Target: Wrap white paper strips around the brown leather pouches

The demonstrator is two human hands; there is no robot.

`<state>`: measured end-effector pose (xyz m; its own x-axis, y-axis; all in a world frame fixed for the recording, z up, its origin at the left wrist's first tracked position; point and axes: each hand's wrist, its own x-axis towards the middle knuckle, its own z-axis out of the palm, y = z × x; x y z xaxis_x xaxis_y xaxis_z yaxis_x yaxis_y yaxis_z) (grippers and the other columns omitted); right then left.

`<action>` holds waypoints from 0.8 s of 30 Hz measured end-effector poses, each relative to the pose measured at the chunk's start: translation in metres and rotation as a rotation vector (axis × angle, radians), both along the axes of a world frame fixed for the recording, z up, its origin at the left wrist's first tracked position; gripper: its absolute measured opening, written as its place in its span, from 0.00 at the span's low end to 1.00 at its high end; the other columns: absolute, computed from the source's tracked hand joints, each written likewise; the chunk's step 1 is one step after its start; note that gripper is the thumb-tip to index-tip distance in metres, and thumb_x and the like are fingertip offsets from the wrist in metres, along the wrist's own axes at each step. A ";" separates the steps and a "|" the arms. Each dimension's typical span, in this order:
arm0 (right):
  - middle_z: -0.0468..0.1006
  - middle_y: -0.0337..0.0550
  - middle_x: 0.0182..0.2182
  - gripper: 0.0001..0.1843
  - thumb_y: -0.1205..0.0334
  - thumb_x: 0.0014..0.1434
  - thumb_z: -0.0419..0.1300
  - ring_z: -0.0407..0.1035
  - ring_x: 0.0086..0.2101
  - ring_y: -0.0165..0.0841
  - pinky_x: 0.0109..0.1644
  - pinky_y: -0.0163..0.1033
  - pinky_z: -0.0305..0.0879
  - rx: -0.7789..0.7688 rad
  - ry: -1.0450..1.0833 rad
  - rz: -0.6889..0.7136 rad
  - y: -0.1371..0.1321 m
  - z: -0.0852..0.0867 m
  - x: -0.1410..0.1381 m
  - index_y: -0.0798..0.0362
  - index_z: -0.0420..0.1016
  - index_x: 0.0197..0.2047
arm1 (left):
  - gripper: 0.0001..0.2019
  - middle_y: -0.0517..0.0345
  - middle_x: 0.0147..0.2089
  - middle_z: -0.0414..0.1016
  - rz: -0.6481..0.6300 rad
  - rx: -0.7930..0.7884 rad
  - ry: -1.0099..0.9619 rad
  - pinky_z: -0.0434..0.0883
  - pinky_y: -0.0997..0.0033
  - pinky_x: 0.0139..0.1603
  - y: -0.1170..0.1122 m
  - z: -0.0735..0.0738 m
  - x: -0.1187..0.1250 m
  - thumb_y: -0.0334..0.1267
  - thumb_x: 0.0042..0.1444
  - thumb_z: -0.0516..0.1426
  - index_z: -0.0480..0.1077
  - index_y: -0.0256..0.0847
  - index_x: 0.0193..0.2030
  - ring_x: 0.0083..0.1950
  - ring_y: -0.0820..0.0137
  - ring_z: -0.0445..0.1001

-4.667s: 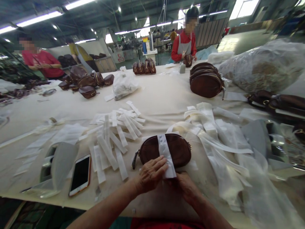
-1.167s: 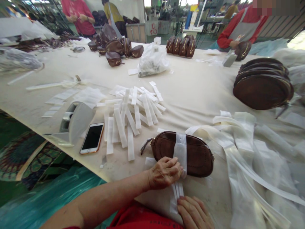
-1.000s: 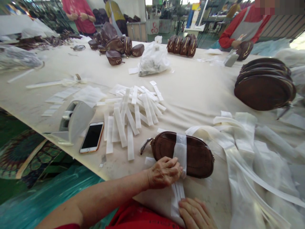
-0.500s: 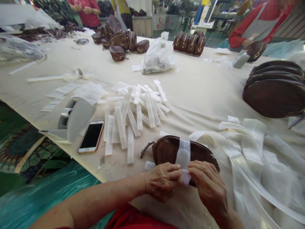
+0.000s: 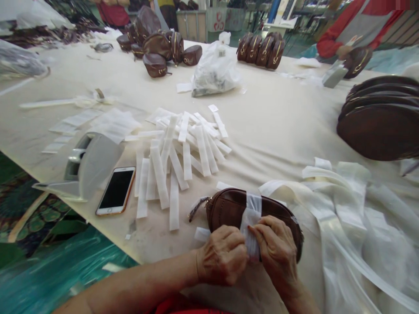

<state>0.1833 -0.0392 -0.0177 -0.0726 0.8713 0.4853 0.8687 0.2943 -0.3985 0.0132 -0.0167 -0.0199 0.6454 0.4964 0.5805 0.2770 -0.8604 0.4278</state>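
A small brown zip bag (image 5: 227, 208) lies in front of me, its zipper pull out to the left. Around its middle runs a translucent white strip (image 5: 252, 213). My right hand (image 5: 277, 246) pinches this strip at the bag's near side, thumb and fingers together. Against the bag's lower left edge, beside the strip, my left hand (image 5: 224, 256) is closed with curled fingers; what lies within them is hidden. Several cut white strips (image 5: 176, 163) are heaped on the table beyond my left hand.
A phone (image 5: 116, 190) and a grey tape dispenser (image 5: 94, 163) are at left. Long white bands (image 5: 347, 209) pile up at right, below stacked brown bags (image 5: 376, 126). Farther off stand a white plastic bag (image 5: 214, 69) and more brown bags (image 5: 260, 50). A co-worker's hand (image 5: 344, 52) holds another bag.
My right fingers have moved up slightly along the strip, and my left hand has curled tighter. The strip's loose lower part now lies closer to the bag. The view has shifted a little.
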 end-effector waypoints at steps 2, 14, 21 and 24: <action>0.71 0.43 0.33 0.07 0.68 0.61 0.56 0.66 0.38 0.33 0.42 0.39 0.59 0.015 -0.002 0.012 0.001 0.002 -0.001 0.53 0.70 0.31 | 0.10 0.47 0.39 0.73 0.014 0.067 0.077 0.72 0.62 0.49 0.000 0.001 -0.001 0.31 0.59 0.48 0.70 0.31 0.41 0.47 0.64 0.72; 0.72 0.44 0.35 0.07 0.62 0.63 0.54 0.67 0.37 0.33 0.42 0.39 0.64 0.030 0.079 -0.091 0.004 -0.003 -0.003 0.53 0.69 0.33 | 0.11 0.43 0.52 0.71 -0.037 0.343 0.252 0.68 0.59 0.52 0.001 -0.012 -0.006 0.29 0.61 0.49 0.70 0.30 0.47 0.57 0.59 0.69; 0.75 0.52 0.42 0.12 0.56 0.59 0.59 0.70 0.42 0.42 0.49 0.48 0.64 0.162 0.022 -0.560 -0.043 0.046 0.053 0.55 0.73 0.42 | 0.12 0.46 0.50 0.74 -0.017 0.300 0.175 0.66 0.60 0.54 0.002 -0.011 -0.004 0.32 0.62 0.49 0.71 0.31 0.46 0.56 0.62 0.69; 0.76 0.58 0.41 0.19 0.46 0.57 0.57 0.68 0.46 0.49 0.52 0.54 0.61 0.201 -0.057 -0.955 -0.086 0.059 0.128 0.56 0.74 0.38 | 0.13 0.47 0.49 0.75 -0.021 0.257 0.124 0.62 0.61 0.58 -0.001 -0.006 -0.002 0.30 0.62 0.48 0.71 0.30 0.47 0.56 0.63 0.70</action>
